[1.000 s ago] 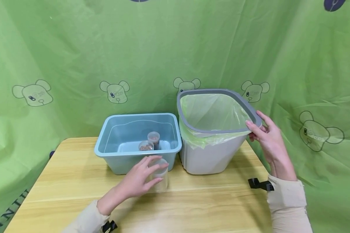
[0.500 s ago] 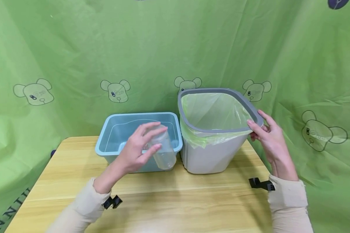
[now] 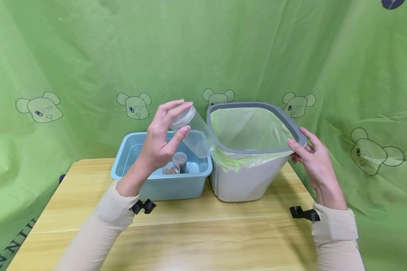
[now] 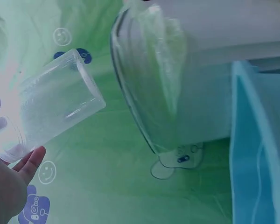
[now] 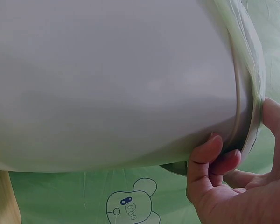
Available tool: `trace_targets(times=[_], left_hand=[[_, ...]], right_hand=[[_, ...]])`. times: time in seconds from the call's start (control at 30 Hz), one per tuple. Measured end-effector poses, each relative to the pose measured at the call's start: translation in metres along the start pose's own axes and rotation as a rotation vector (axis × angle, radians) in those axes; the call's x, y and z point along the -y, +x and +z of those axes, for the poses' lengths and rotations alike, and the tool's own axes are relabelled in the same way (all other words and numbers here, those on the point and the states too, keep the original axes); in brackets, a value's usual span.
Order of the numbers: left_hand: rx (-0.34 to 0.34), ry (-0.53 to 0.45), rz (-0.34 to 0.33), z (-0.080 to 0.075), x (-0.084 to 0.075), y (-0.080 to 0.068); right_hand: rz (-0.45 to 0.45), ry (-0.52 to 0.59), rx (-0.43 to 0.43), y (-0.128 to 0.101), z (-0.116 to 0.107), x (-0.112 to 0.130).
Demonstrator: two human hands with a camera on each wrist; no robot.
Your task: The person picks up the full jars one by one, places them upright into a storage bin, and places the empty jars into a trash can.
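Pinching the clear jar (image 3: pixel 194 131) by its capped end, her left hand (image 3: pixel 161 137) tilts it beside the bin (image 3: pixel 247 177); it could slip. The right hand (image 3: pixel 312 160) clasps the rim opposite.

Staged setup: green backdrop (image 3: pixel 88 56), table (image 3: pixel 207 241)
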State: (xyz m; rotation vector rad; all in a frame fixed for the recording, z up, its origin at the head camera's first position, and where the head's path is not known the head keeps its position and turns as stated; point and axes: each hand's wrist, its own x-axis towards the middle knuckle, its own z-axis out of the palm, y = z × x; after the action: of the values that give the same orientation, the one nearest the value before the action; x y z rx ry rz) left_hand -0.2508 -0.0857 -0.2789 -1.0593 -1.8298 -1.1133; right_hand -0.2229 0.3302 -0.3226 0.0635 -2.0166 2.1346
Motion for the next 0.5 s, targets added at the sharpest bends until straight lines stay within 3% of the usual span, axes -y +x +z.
trace_targets(times=[0.27,0.5], left_hand=[[-0.048,-0.069,0.012,0.022,0.001,0.024],[-0.003,-0.063,-0.011,0.046,0.003,0.032]], right_hand=[[0.003,0.007,0.004,0.0,0.0,0.001],[0.011,0.004,0.004,0.001,0.0,0.001]])
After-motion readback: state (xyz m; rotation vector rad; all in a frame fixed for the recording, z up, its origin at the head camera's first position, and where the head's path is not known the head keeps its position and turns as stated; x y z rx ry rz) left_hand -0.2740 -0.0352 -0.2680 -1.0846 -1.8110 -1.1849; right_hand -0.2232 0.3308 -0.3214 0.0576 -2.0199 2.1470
